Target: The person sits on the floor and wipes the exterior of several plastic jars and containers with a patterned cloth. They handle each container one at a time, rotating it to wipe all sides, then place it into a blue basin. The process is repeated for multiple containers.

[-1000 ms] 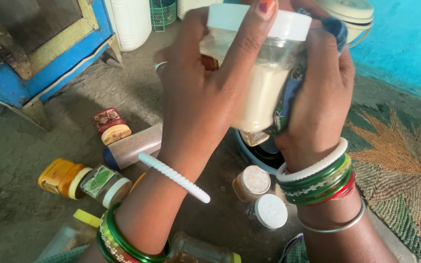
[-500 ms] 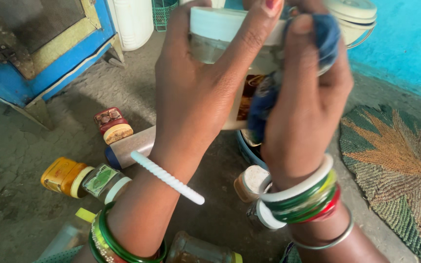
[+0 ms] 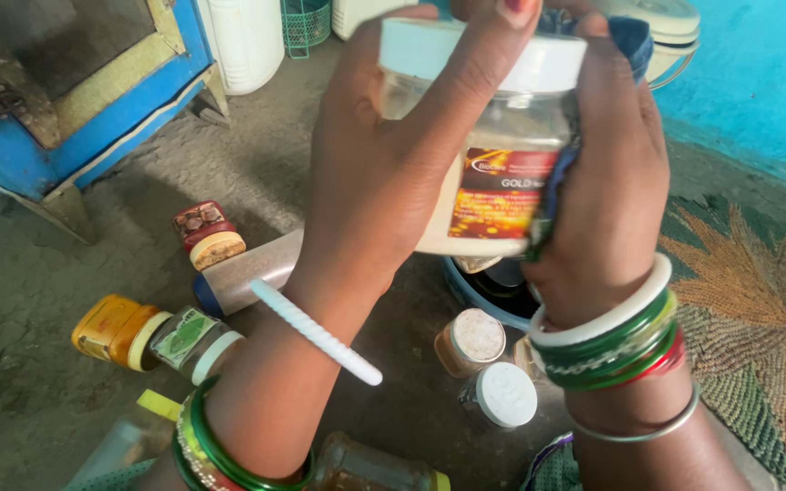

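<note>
Clear plastic jar with white lid [image 3: 493, 136] clasped between both hands — left hand [image 3: 384, 173] wrapped over lid and side, right hand [image 3: 607, 191] pressing blue cloth [image 3: 634, 36] against it; axis upright, slightly tilted.

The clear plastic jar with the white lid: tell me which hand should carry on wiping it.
Right, likely. The right hand already presses a blue cloth against the side of the clear plastic jar, while the left hand is fully occupied gripping the jar across its white lid.
</note>
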